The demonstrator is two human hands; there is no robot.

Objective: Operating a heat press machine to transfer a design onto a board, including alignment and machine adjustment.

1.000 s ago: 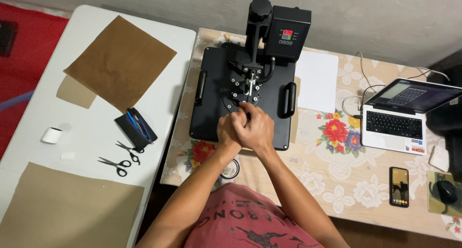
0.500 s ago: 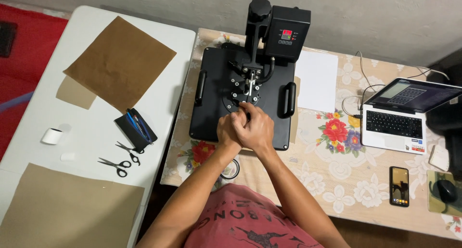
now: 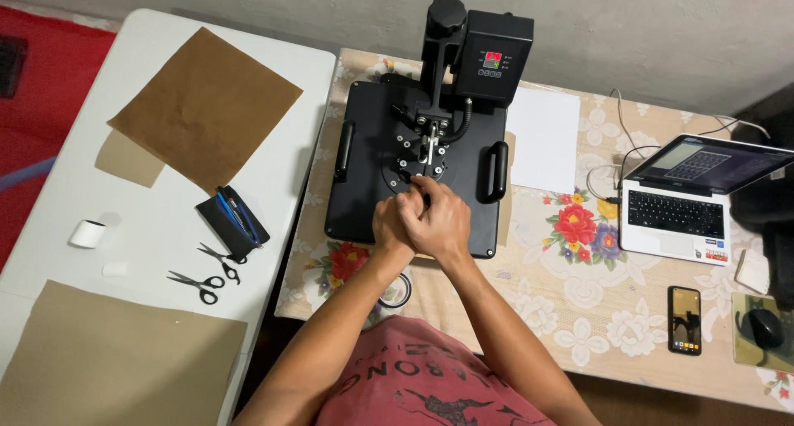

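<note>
Nothing has really moved over the last second: the black heat press (image 3: 413,161) sits shut on the floral tablecloth (image 3: 579,294), and both hands stay stacked together on its front handle, right hand (image 3: 442,223) over left hand (image 3: 391,227) (handle itself hidden). So the 2 hands are holding pressure, not shifting. Laptop (image 3: 686,203), 2 scissors (image 3: 207,273), unmoved.

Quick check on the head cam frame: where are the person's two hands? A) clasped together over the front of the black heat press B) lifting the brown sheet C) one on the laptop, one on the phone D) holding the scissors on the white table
A: the left hand and right hand are pressed together over the front of the black heat press, apart from the laptop, the phone, the scissors and the brown sheet.
</note>
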